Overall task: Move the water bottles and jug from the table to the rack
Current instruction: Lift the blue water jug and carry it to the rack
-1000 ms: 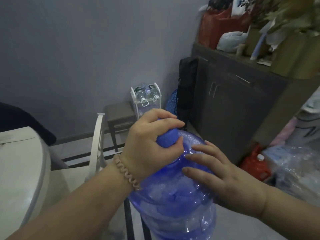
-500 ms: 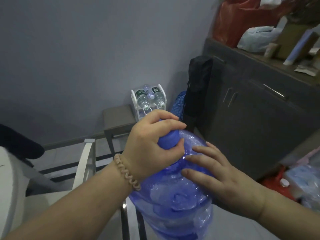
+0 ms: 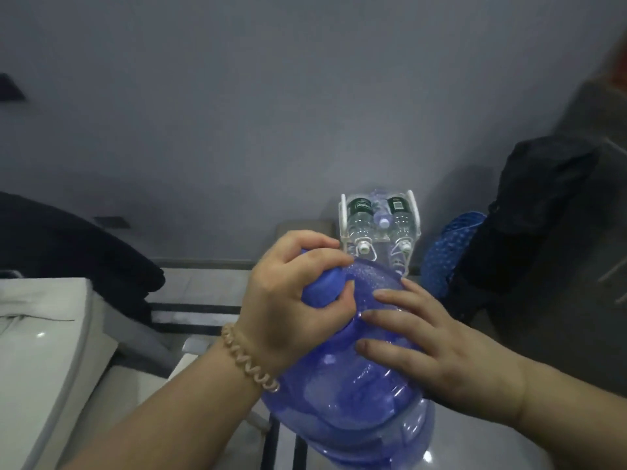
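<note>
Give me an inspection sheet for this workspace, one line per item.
Surface: white table at left, edge only in view.
Job's things: blue jug held, tilted toward the rack; rack already holds small bottles.
Clutter: dark cloth beyond the table; black bag and blue mesh item by the rack.
Hands: left hand wrapped around the jug's cap; right hand flat on its shoulder.
Cables: nothing seen.
Surroundings: grey wall, blurred cabinet at right.
</note>
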`<act>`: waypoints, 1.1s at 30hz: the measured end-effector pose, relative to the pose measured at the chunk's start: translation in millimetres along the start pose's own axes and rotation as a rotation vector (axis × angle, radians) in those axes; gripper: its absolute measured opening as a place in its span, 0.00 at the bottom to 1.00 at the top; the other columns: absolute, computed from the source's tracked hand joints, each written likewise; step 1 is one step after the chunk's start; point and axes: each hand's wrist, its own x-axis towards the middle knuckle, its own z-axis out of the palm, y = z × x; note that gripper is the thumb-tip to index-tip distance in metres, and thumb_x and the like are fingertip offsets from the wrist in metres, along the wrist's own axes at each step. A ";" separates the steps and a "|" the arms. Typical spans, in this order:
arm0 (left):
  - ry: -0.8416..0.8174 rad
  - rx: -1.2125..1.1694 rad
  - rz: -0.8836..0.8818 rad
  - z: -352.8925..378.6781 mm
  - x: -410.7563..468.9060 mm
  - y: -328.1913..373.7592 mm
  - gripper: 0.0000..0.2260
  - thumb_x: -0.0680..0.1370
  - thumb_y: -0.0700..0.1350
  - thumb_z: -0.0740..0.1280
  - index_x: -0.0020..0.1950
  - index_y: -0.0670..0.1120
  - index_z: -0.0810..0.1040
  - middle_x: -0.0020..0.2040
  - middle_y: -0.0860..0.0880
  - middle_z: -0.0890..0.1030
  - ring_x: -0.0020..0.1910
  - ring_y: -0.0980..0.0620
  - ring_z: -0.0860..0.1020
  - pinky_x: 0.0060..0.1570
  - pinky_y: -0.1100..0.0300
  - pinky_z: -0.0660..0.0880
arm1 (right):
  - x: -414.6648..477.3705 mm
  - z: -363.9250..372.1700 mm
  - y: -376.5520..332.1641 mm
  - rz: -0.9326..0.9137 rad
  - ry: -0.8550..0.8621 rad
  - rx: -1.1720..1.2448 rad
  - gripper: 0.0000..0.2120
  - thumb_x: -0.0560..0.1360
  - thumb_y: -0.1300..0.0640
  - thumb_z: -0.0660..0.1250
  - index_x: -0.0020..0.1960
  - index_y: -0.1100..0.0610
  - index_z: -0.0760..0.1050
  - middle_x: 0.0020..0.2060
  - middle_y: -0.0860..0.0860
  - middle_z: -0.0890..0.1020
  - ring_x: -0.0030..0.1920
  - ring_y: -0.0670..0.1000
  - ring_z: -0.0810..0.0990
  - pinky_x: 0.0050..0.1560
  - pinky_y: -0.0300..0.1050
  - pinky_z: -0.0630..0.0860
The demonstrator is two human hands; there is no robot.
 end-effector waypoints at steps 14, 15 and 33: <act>-0.010 0.024 -0.058 32.3 97.2 -174.1 0.09 0.67 0.40 0.74 0.46 0.42 0.82 0.48 0.46 0.78 0.47 0.56 0.77 0.48 0.63 0.75 | 111.3 100.4 147.8 -0.011 0.095 0.076 0.17 0.76 0.59 0.64 0.65 0.52 0.69 0.60 0.54 0.79 0.66 0.59 0.68 0.60 0.67 0.70; -0.016 0.038 -0.048 33.1 103.9 -182.6 0.09 0.66 0.39 0.74 0.45 0.41 0.82 0.48 0.47 0.78 0.47 0.56 0.77 0.48 0.64 0.74 | 118.3 106.3 153.8 -0.012 0.109 0.074 0.17 0.76 0.59 0.63 0.64 0.52 0.69 0.60 0.54 0.79 0.66 0.59 0.69 0.60 0.67 0.70; 0.057 0.271 -0.229 86.8 214.4 -347.1 0.10 0.68 0.43 0.72 0.47 0.43 0.82 0.50 0.47 0.77 0.48 0.56 0.77 0.50 0.65 0.73 | 228.8 219.3 360.2 -0.196 0.143 0.220 0.14 0.81 0.59 0.59 0.65 0.50 0.69 0.63 0.51 0.71 0.66 0.59 0.69 0.64 0.65 0.66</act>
